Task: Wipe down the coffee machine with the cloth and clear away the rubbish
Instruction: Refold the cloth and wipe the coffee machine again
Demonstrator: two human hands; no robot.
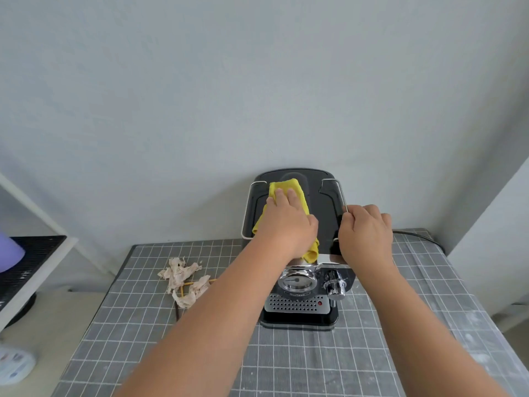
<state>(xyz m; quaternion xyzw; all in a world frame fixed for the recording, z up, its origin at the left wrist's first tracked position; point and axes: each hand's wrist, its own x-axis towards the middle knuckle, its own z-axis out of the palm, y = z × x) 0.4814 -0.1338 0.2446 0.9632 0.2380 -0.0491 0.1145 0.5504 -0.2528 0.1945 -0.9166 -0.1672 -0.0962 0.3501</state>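
A: Entry, head view. Where was the coffee machine (300,253)?

B: It stood on the grey checked tablecloth (286,362), its back near the pale wall (257,81). Black top, chrome front with a round gauge (296,283) and a knob (334,285), perforated drip tray (296,305) at the bottom.

A: Left hand?

B: The left hand (286,222) lay flat and spread, palm down, pressing the yellow cloth (286,186) onto the top of the machine. The cloth showed beyond the fingertips and trailed out under the wrist toward the front edge.

A: Right hand?

B: The right hand (365,232) was curled over the right side of the machine's top, fingers closed around the chrome rail (342,193) there.

A: Rubbish?

B: Crumpled tissue scraps (183,279) lay on the tablecloth left of the machine, well apart from it, with thin brown sticks (179,308) under and beside them.

A: Anything else noted?

B: A black cable (418,236) ran off behind the right hand. A white shelf (34,253) stood at the far left.
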